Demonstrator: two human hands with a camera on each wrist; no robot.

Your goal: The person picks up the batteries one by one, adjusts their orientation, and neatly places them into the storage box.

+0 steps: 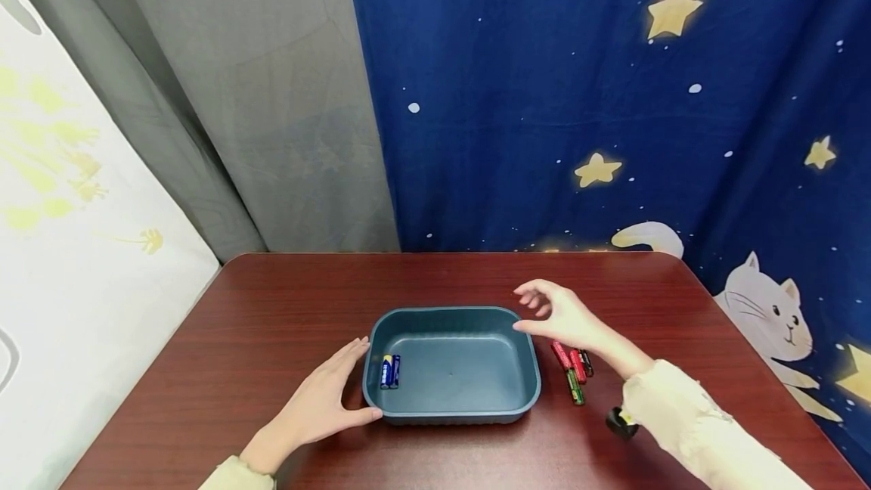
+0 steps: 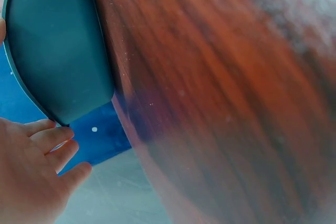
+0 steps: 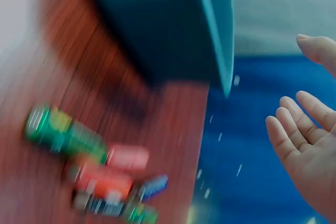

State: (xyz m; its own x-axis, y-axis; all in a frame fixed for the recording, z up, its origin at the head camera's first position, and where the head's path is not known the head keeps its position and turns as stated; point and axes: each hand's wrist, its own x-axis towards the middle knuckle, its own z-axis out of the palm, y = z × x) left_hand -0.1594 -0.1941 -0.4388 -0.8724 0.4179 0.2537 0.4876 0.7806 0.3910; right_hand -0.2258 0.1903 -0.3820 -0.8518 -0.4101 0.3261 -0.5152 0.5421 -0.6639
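Note:
A dark teal plastic bin (image 1: 463, 380) stands on the table, with two blue batteries (image 1: 391, 372) side by side near its left end. My left hand (image 1: 316, 403) rests against the bin's left end, thumb at the near corner and fingers along the side. In the left wrist view, straight fingertips meet the bin's rim. Nothing is held in my right hand (image 1: 561, 317), which hovers over the far right corner with fingers loosely bent and thumb apart. Just right of the bin lie red batteries (image 1: 578, 366), a green battery (image 1: 574, 387) and a black battery (image 1: 586, 363).
The reddish-brown table (image 1: 306, 286) carries everything. A blue curtain (image 1: 517, 97) with stars and a grey curtain (image 1: 299, 134) hang behind its far edge. A small black object (image 1: 621, 423) shows under the right cuff. In the right wrist view, a blue battery (image 3: 153, 187) lies among the loose ones.

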